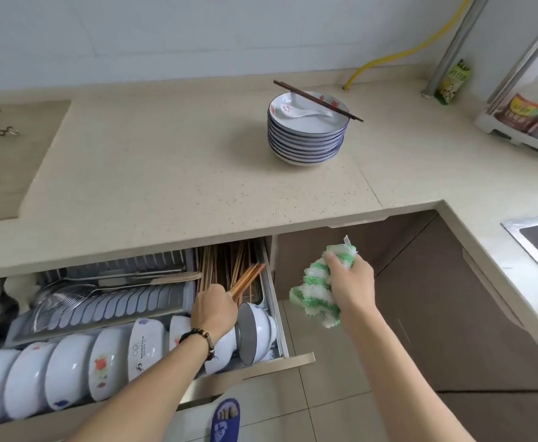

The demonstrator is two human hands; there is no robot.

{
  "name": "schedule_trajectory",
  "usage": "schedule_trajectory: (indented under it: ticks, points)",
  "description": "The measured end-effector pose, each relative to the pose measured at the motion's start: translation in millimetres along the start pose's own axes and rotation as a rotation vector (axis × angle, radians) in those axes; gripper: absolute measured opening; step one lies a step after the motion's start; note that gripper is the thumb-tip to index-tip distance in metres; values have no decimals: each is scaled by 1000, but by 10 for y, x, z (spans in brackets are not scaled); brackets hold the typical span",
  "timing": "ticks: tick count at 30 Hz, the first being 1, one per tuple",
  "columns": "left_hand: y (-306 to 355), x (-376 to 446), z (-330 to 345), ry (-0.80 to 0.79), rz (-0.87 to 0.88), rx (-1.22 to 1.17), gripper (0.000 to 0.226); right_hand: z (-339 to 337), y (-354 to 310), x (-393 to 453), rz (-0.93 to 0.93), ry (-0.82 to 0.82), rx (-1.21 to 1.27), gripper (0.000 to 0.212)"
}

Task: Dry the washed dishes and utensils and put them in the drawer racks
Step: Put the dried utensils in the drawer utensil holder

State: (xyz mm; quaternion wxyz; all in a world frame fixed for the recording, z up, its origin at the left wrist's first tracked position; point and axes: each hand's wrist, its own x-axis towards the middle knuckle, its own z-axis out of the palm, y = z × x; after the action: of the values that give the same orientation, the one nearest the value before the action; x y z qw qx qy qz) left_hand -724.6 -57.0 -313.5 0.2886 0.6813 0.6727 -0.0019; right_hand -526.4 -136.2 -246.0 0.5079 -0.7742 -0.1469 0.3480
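Over drawer rack [274,301], chopsticks [248,279] in left hand [214,309]

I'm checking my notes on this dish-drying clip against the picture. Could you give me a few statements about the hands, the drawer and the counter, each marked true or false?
1. The left hand holds a bundle of chopsticks over the open drawer. True.
2. The right hand is empty. False: it grips a green and white cloth.
3. A stack of plates stands on the counter with a white spoon in the top plate. True.
4. The dark chopsticks on the counter lie beside the stack. False: they rest across the top plate's rim.
5. The bowls in the drawer are stacked flat. False: they stand on edge in a row.
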Motion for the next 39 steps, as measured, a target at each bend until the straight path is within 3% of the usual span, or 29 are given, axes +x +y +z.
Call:
schedule_trajectory:
  ticks: [6,16,22,27,30,34,39]
  points:
    - [-86,455,529,107,-97,-23,26,307,406,288,-17,-57,-2,12]
    - [-170,1227,1206,89,-108,-93,21,606,887,671,-15,-91,3,13]
    - [-189,1455,1394,-9,-52,-8,44,626,937,775,-33,-105,10,12]
    - [-178,1385,1339,-80,7,21,43,613,869,685,-7,-106,69,21]
    - [-144,1125,1126,-66,109,94,41,559,715,514,-5,-114,91,28]
    - [1,638,708,73,376,276,38,441,374,320,5,-109,115,28]
    - [429,324,106,207,594,317,45,214,-217,175,3,-47,158,32]
